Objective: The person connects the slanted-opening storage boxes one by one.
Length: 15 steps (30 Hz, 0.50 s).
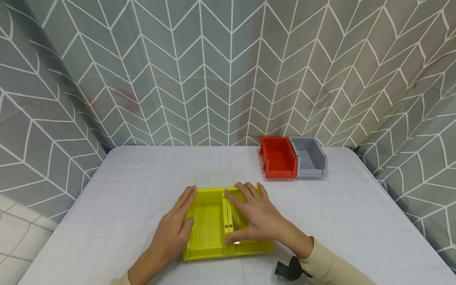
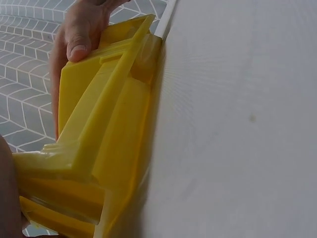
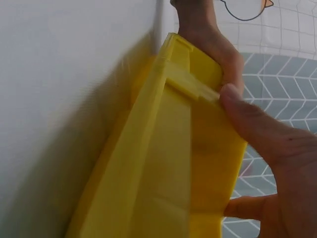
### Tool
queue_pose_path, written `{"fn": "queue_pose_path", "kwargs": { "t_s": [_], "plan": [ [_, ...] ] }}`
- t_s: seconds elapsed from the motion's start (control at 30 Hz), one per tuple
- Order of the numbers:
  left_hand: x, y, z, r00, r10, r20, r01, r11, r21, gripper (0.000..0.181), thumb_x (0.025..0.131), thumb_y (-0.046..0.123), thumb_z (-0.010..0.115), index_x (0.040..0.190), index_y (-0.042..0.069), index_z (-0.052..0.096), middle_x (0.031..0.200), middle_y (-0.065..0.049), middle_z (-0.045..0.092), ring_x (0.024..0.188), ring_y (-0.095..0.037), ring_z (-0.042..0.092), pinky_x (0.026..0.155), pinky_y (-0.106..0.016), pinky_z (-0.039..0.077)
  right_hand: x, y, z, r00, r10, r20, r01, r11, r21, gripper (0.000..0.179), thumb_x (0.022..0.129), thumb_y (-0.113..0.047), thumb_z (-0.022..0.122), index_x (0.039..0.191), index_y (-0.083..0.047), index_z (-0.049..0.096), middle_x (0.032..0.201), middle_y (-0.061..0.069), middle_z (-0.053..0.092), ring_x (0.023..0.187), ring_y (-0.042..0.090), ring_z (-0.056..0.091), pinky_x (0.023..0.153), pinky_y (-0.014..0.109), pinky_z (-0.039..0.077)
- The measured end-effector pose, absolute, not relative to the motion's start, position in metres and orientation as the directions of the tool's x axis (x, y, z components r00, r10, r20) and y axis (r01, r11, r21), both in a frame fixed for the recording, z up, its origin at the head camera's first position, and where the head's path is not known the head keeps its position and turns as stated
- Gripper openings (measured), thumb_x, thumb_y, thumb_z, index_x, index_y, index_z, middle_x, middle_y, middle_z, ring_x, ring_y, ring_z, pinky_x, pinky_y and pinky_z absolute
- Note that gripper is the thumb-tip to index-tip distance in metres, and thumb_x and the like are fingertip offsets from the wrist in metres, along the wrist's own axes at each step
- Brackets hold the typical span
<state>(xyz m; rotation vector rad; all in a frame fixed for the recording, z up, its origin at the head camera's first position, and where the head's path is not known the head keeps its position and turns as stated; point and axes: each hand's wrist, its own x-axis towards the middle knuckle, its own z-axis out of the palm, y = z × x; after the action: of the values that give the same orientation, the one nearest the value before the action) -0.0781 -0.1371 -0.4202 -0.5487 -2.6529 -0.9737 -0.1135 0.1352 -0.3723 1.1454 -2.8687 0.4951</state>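
Observation:
Two yellow storage bins, a left bin (image 1: pixel 207 221) and a right bin (image 1: pixel 254 247), stand side by side on the white table (image 1: pixel 117 206). Along the outer wall of the left bin lies my left hand (image 1: pixel 172 231), fingers straight toward the far corner, its thumb at the rim. My right hand (image 1: pixel 258 215) spreads over the right bin. Its index fingertip and thumb touch near the divide between the bins, while the other fingers reach the back rim. That hand hides much of the right bin's inside. In the right wrist view, the right thumb (image 3: pixel 247 111) rests against a yellow bin's edge.
Farther back on the right, a red bin (image 1: pixel 279 158) and a grey bin (image 1: pixel 308 156) stand side by side. A black curved object (image 1: pixel 290 269) is beside my right sleeve. Behind the table hangs a grey curtain (image 1: pixel 213 71) with a white zigzag pattern.

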Motion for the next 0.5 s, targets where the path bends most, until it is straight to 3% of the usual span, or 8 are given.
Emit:
{"fn": "queue_pose_path", "kwargs": {
  "t_s": [0.33,0.5],
  "plan": [
    [-0.0777,-0.1427,-0.4192,-0.901,0.255,0.352,0.417,0.733,0.537,0.071,0.095,0.0,0.054,0.163,0.006,0.034,0.17,0.007,0.02,0.15,-0.015,0.03,0.116,-0.047,0.036,-0.115,0.1315,-0.3787,-0.736,-0.66,0.148,-0.672,0.687,-0.278,0.109,0.076,-0.082,0.068,0.161,-0.02,0.042,0.161,0.011,0.035,0.145,0.035,0.03,0.119,0.071,0.014],
    [-0.0774,-0.1451,-0.4187,-0.907,0.249,0.34,0.405,0.738,0.54,0.073,0.095,0.0,0.054,0.164,0.01,0.031,0.171,0.01,0.017,0.151,-0.013,0.029,0.118,-0.038,0.031,-0.1131,0.1274,-0.38,-0.755,-0.64,0.144,-0.65,0.701,-0.292,0.107,0.076,-0.079,0.071,0.161,-0.021,0.042,0.164,0.012,0.031,0.148,0.039,0.028,0.119,0.071,0.012]
  ]
}}
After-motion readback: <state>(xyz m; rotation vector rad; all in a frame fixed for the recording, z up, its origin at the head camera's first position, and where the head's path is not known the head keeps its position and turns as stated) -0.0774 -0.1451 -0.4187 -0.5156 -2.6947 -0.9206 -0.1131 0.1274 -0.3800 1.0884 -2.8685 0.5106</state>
